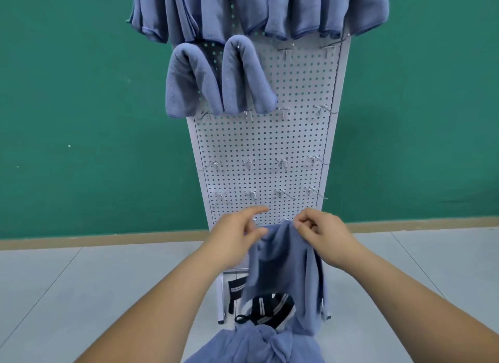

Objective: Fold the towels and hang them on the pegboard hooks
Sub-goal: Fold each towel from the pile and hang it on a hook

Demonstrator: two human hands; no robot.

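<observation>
One heap of blue towels [251, 346] lies nearest us at the bottom edge, bunched on the grey floor [81, 281]. Just behind it sits a dark striped thing [272, 307] (a shoe, perhaps; we cannot tell). Above these hangs a single towel [283, 260], which we hold up in front of the foot of the pegboard [264, 135]. Our right hand [321, 235] pinches its top corner between thumb and curled fingers. Our left hand [237, 235] nips the upper edge beside it, forefinger stretched out.

Further off, the white pegboard stands upright with rows of bare hooks [282, 162]. Higher on its left side, two folded towels [194, 79] drape side by side. More towels [297, 8] crowd the top row, against a green wall [81, 92].
</observation>
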